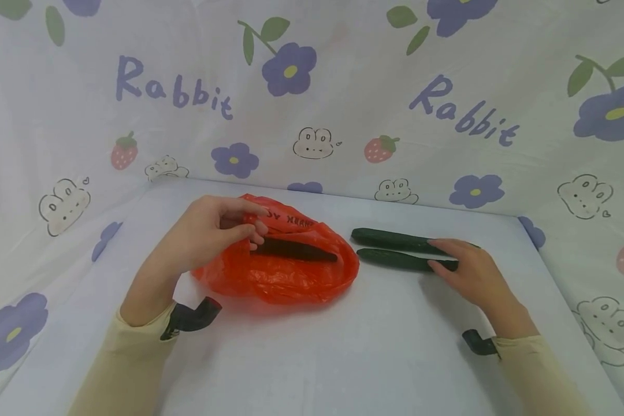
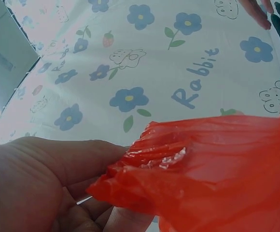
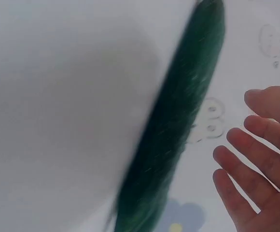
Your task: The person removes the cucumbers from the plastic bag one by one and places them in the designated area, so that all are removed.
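My left hand (image 1: 200,234) pinches the edge of a thin red plastic bag (image 1: 291,283); the left wrist view shows the bag (image 2: 217,169) bunched at thumb and fingers. Inside the bag's mouth lies a long dark cucumber (image 1: 296,249), its left end hidden by the hand and plastic. To the right, two dark green cucumbers lie side by side, a far cucumber (image 1: 390,238) and a near cucumber (image 1: 395,259). Over their right ends hovers my right hand (image 1: 470,274), fingers loosely spread. In the right wrist view, those fingers hold nothing and a cucumber (image 3: 171,121) is beside them.
The white table (image 1: 312,364) carries the bag and cucumbers. A white cloth (image 1: 353,98) printed with flowers, rabbits and strawberries hangs behind and along both sides. Dark wrist attachments stick out at the left sleeve (image 1: 130,358) and right sleeve (image 1: 530,364).
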Tool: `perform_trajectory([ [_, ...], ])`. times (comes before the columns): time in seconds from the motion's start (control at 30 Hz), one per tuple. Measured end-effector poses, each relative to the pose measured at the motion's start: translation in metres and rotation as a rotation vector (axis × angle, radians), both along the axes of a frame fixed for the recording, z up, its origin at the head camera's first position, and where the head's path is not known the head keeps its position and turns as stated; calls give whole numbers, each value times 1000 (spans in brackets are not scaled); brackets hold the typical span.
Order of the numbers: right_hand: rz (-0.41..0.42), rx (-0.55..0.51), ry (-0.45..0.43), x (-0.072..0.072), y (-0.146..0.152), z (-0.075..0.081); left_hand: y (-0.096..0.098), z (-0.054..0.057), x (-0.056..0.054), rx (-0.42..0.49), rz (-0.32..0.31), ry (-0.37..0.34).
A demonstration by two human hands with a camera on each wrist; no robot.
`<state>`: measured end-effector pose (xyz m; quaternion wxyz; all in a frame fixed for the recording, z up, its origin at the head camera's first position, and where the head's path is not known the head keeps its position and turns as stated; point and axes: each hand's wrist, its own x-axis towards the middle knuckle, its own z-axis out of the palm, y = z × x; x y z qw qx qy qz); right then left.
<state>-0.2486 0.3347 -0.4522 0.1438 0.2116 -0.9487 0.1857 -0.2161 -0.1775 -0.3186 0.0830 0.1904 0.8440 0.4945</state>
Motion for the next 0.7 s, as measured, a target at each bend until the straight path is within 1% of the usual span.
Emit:
perform_trajectory([
  [0.17, 30, -48, 61, 1, -17, 10, 0, 2, 1, -11, 0, 9],
  [0.33, 47, -64, 74, 2, -32, 17, 0, 2, -1, -26, -4, 29],
  [0.53, 68, -74, 90, 0, -43, 19, -1, 2, 0, -18, -3, 24],
  [0.7, 77, -82, 73, 0, -53, 23, -1, 2, 1, -15, -1, 15],
])
